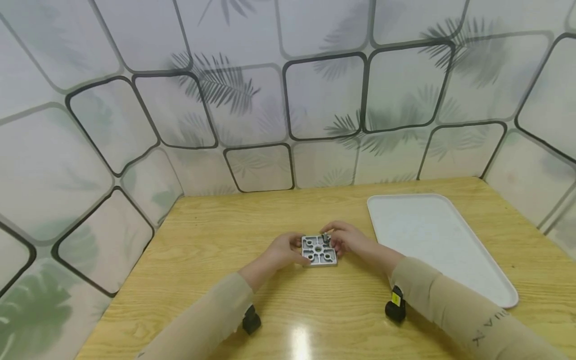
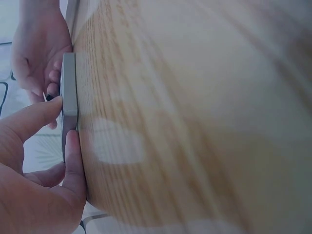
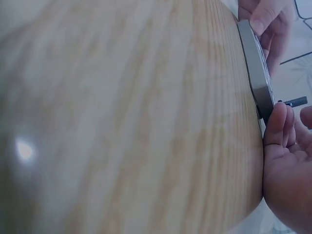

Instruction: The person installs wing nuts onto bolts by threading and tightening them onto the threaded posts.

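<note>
A square grey metal plate (image 1: 319, 258) with ribs and round bosses lies ribbed face up, low over the table. My left hand (image 1: 285, 249) grips its left side, thumb on the near left corner and fingers at the far edge. At the far right corner my right hand (image 1: 348, 239) holds a small dark screw (image 3: 296, 102) between its fingertips. That screw sticks up from the ribbed face, its thick textured end away from the plate. In the right wrist view, the lower fingers (image 3: 277, 119) of this hand rest against the plate's edge.
A white rectangular tray (image 1: 432, 235) lies on the wooden table (image 1: 234, 215) to the right, near the right forearm. Behind the table stands a patterned wall covering (image 1: 324, 100). Each sleeve cuff carries a black wrist camera (image 1: 396, 306).
</note>
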Demonstrator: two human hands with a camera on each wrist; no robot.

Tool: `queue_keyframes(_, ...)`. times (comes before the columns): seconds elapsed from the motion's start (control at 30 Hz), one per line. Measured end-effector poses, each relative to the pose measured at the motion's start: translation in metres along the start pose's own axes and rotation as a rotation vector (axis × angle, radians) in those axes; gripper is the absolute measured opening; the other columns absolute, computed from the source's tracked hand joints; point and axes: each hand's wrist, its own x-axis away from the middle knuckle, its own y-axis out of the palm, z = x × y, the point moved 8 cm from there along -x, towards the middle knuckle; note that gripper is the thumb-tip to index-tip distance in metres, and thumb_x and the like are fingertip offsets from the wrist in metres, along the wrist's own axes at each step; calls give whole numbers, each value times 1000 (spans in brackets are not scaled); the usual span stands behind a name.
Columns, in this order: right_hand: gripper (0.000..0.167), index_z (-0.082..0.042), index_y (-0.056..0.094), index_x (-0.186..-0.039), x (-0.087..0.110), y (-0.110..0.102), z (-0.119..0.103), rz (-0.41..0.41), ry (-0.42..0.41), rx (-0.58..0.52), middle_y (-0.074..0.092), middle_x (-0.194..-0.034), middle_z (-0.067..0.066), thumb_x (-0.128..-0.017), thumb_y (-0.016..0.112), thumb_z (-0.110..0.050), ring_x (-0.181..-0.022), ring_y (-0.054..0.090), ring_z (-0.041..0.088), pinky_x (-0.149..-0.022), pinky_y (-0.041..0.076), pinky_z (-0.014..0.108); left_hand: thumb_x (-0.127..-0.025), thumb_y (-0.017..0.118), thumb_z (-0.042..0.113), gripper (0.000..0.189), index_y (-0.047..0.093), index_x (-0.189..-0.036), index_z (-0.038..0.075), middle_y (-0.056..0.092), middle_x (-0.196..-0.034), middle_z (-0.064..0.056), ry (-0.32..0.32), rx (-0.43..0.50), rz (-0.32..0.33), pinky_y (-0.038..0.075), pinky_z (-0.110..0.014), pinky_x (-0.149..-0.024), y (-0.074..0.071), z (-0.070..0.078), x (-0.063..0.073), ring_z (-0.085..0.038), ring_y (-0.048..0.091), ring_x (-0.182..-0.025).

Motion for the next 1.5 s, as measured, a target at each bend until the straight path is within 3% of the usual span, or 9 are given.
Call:
queue_keyframes(0.2, 46, 12, 53, -142, -1, -1, 0, -44, -25, 41, 53, -78, -2, -99, 43, -1, -67, 49, 7, -58, 49, 17, -78, 87, -3, 73, 58, -145, -4, 69, -123, -16, 7, 5, 2, 57, -30, -91, -1, 0, 0, -19, 63, -98)
queue_keyframes(0.5, 41, 10, 60, -137, -2, -3, 2, -27, -41, 122, 50, -73, -4, -98, 50, 0, -65, 51, 6, -57, 47, 17, -79, 88, -3, 72, 59, -145, -4, 68, -122, -15, 0, -2, 3, 56, -30, -91, -1, 0, 0, -19, 62, -99)
queue_keyframes(0.8, 34, 9, 63, -128, 3, -2, -4, 31, -53, 196, 55, -79, -3, -98, 60, -5, -69, 53, 9, -61, 49, 20, -79, 88, -2, 74, 57, -146, -3, 68, -123, -14, -10, -14, 4, 56, -31, -93, -1, 0, 1, -19, 62, -99)
queue_keyframes(1.1, 27, 6, 65, -120, 3, 0, -5, 133, -9, 254, 56, -80, -2, -95, 64, -3, -67, 52, 9, -58, 47, 19, -79, 88, -1, 74, 58, -147, -1, 68, -124, -14, -21, -4, 6, 56, -31, -93, -1, 1, 3, -19, 62, -100)
queue_keyframes(1.5, 20, 3, 65, -113, 1, 0, -2, 177, -6, 318, 54, -76, -2, -95, 69, -6, -65, 50, 10, -57, 44, 20, -79, 87, -2, 73, 58, -147, -1, 68, -124, -14, -19, 6, 0, 56, -30, -91, 0, 0, 3, -19, 62, -99)
